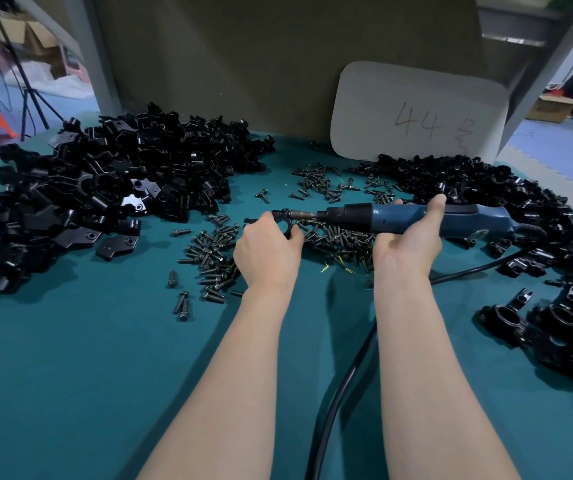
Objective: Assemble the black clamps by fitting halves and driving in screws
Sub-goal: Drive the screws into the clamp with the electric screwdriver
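Head view. The left hand (267,247) holds a black clamp (283,221) over the teal counter (70,375). Its fingers (295,235) curl round the clamp's near edge, and the ring opening shows just past the knuckles. The right hand (410,237) grips a blue electric screwdriver (399,218) held level, thumb on top and fingers wrapped beneath. The bit meets the clamp's top right end. Loose screws (215,251) lie scattered around both hands. Heaps of clamp halves (105,181) lie at left.
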